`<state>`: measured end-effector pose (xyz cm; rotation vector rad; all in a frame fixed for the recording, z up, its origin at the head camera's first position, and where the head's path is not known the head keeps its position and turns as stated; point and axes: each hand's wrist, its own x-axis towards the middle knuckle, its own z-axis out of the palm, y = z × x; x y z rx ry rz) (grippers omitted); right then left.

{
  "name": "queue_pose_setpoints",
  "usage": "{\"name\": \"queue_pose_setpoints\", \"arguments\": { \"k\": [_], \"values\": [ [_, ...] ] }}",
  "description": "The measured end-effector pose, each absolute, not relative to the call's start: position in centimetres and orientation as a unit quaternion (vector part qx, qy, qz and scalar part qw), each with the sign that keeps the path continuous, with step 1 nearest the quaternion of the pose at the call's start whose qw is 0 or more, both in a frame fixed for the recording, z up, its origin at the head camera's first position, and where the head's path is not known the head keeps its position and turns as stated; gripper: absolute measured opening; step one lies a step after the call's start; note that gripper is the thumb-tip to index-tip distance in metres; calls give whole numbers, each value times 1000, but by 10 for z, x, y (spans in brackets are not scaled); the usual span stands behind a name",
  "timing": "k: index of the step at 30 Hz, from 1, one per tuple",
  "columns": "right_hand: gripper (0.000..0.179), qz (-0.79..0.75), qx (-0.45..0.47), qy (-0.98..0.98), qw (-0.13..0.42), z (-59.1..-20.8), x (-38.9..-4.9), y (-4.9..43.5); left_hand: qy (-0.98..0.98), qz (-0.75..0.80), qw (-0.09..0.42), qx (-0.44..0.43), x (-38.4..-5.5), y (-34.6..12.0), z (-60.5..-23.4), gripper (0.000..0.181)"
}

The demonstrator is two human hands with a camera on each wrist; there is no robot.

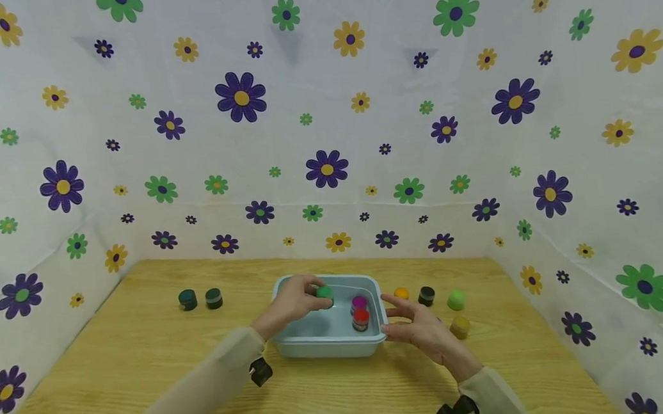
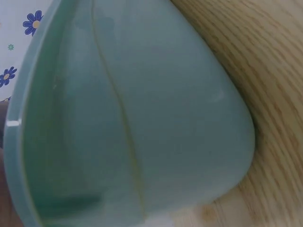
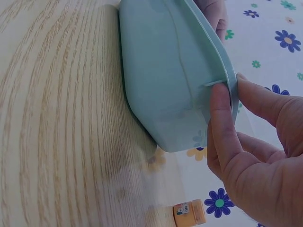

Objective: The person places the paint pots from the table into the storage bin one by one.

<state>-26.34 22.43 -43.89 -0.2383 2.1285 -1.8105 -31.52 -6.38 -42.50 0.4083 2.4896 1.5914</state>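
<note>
A light blue plastic box (image 1: 330, 347) stands on the wooden table. My left hand (image 1: 292, 304) reaches over its left side and holds a small green-lidded jar (image 1: 325, 293) inside the box's outline. Two similar jars, one with a magenta lid (image 1: 359, 302) and one with a red lid (image 1: 361, 318), stand in the right part of the box. At the right end, my right hand (image 1: 423, 330) pinches the box's rim, thumb on one side and fingers on the other, as the right wrist view shows. The left wrist view has mostly the box's outer wall (image 2: 170, 104).
Two dark jars, one (image 1: 187, 299) beside another (image 1: 213, 298), stand left of the box. Right of it are an orange jar (image 1: 401, 293), a black one (image 1: 427, 296), a light green one (image 1: 456, 299) and a yellow one (image 1: 460, 327). Flowered cloth (image 1: 326, 130) surrounds the table.
</note>
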Motion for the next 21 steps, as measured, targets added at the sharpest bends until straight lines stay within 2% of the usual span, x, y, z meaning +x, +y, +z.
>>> {"name": "queue_pose_setpoints", "arguments": {
  "k": [5,13,21],
  "values": [
    [76,-640,-81,745,168,-440,-263,224,835,522,101,145,-315,-57,-427,46],
    [78,-640,-90,745,166,-440,-262,224,831,519,116,162,-319,-45,-431,33],
    [77,-637,-85,748,164,-440,-263,223,817,537,149,150,-322,-39,-427,37]
  ]
}}
